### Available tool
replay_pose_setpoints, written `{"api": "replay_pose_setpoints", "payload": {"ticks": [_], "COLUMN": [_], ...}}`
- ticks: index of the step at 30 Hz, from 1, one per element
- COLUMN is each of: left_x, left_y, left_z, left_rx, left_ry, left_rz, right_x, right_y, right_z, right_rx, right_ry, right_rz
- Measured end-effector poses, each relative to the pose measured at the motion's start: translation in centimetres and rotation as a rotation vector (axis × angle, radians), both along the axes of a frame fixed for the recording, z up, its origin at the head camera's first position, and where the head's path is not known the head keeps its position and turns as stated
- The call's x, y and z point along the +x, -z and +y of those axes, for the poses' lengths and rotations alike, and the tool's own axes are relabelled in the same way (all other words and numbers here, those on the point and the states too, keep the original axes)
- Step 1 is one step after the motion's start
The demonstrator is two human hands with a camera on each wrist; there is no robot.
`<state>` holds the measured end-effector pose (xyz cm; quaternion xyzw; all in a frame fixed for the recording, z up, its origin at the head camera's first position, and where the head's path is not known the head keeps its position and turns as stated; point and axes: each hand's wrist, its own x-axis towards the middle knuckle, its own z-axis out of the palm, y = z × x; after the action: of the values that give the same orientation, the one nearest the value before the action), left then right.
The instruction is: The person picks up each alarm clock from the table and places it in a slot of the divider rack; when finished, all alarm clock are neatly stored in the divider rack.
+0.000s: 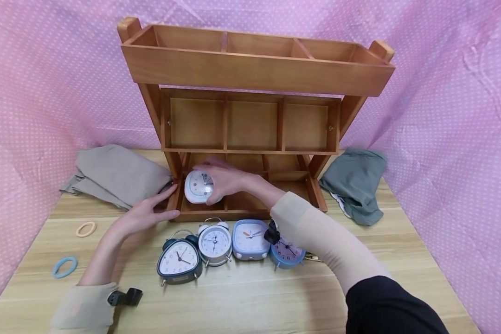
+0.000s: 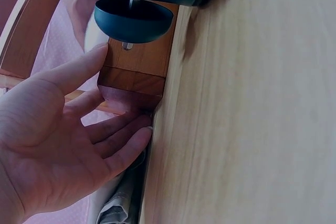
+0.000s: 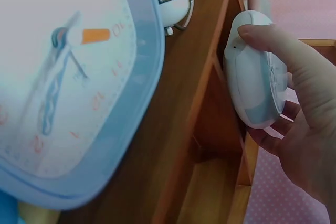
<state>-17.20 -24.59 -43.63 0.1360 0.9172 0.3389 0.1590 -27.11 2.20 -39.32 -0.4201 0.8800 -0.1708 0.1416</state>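
My right hand (image 1: pixel 227 180) grips a small white alarm clock (image 1: pixel 194 189) at the left front compartment of the rack's bottom tray (image 1: pixel 234 215). In the right wrist view this clock (image 3: pixel 247 77) stands on its edge side-on, thumb on one side and fingers on the other. My left hand (image 1: pixel 142 217) touches the left end of that tray. Its thumb lies at the front corner and the other fingers at the end, loosely extended, as the left wrist view shows. In front stand a dark green alarm clock (image 1: pixel 179 260), a white twin-bell clock (image 1: pixel 215 243), a blue-framed clock (image 1: pixel 250 236) and a blue round clock (image 1: pixel 287 253).
The wooden rack's middle tray (image 1: pixel 250 151) and top tray (image 1: pixel 254 69) overhang the bottom one. A grey cloth (image 1: pixel 117 174) lies left, a green-grey cloth (image 1: pixel 355 185) right. A beige ring (image 1: pixel 85 234) and a blue ring (image 1: pixel 55 270) lie on the table's left.
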Motion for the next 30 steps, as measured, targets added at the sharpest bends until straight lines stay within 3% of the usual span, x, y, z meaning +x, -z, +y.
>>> {"api": "replay_pose_setpoints", "payload": {"ticks": [30], "left_x": [0.1], "left_y": [-0.1], "left_z": [0.0], "left_rx": [0.01], "left_ry": [-0.001], "left_rz": [0.003], "right_x": [1.3], "right_y": [1.4], "right_z": [-1.2], "right_rx": [0.2], "right_ry": [-0.008], "right_rz": [0.099]}}
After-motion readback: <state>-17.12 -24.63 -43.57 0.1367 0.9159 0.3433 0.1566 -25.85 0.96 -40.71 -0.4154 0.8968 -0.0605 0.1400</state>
